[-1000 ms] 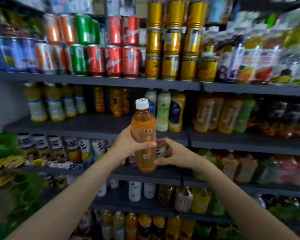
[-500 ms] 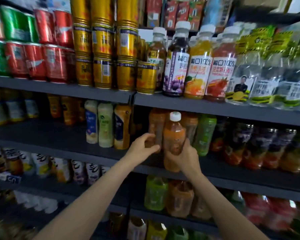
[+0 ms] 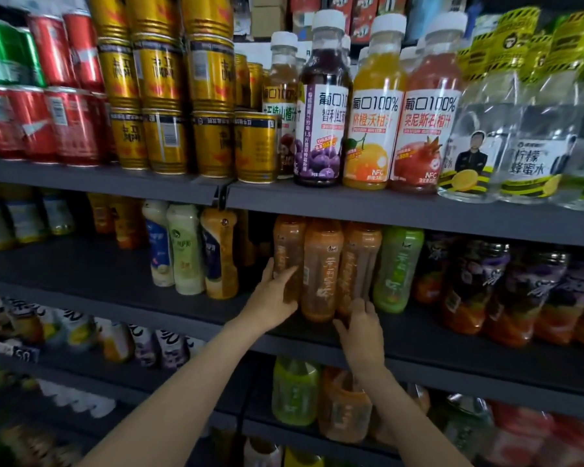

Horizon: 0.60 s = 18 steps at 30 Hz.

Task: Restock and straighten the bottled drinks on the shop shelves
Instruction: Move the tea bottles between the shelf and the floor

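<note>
Three orange tea bottles stand side by side on the middle shelf [image 3: 452, 335]. The centre orange bottle [image 3: 321, 274] is at the front, its cap hidden behind the shelf above. My left hand [image 3: 273, 299] wraps its thumb and fingers around the lower part of the left orange bottle [image 3: 284, 244]. My right hand [image 3: 361, 332] is just below and in front of the right orange bottle [image 3: 359, 261], with loosely spread fingertips touching its base. A green bottle [image 3: 397, 271] stands right beside the orange ones.
Milk-drink bottles [image 3: 186, 251] stand to the left, with bare shelf between them and the orange row. Dark fruit-drink bottles [image 3: 469, 291] fill the right. Gold cans [image 3: 213, 143] and juice bottles [image 3: 371, 129] line the shelf above. More bottles [image 3: 295, 392] sit below.
The orange bottle I held up in the air has gone onto the middle shelf among the other orange bottles. My right hand has let go and dropped low; my left hand has closed on the left bottle.
</note>
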Available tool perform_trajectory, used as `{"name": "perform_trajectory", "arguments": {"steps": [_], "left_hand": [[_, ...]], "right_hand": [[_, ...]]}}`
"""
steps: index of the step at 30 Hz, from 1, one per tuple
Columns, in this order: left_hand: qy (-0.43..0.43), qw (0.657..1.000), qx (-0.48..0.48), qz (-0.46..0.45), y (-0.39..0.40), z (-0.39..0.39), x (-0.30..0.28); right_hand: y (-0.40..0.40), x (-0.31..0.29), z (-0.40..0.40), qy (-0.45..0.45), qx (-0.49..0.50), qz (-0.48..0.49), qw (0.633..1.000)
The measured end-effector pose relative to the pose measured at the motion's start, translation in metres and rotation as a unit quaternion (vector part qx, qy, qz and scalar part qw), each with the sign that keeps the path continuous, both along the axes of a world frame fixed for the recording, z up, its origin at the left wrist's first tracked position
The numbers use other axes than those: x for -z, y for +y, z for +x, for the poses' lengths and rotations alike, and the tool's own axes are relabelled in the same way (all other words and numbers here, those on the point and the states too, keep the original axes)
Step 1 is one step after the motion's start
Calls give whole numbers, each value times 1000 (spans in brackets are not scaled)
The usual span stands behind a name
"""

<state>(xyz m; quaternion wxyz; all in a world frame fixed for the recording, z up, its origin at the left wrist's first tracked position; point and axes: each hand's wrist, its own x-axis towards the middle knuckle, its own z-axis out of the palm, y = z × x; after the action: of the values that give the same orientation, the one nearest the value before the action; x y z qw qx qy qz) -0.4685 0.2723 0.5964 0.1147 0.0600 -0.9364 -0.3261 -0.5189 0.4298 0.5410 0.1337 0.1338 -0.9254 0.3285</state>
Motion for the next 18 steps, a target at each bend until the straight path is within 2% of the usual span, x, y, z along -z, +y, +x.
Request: {"name": "perform_trajectory", "arguments": {"steps": [5,10,13,15,18], "left_hand": [[11,1000,-9,17,-3,1,11],[38,999,-22,-9,-16,24,25],[88,994,-55,-24,-35,65,40],[109,991,-79,-19,-52,107,59],[44,992,-118,19,-87,183,97]], "right_hand": [[-1,-7,-2,17,-4,-16,1000],[-26,-25,24,174,-24,1,984],[-54,-33,48,226,-90,-3,970],[-77,-31,69,205,-177,28,962],[-120,-10,105,102,-294,150,938]]}}
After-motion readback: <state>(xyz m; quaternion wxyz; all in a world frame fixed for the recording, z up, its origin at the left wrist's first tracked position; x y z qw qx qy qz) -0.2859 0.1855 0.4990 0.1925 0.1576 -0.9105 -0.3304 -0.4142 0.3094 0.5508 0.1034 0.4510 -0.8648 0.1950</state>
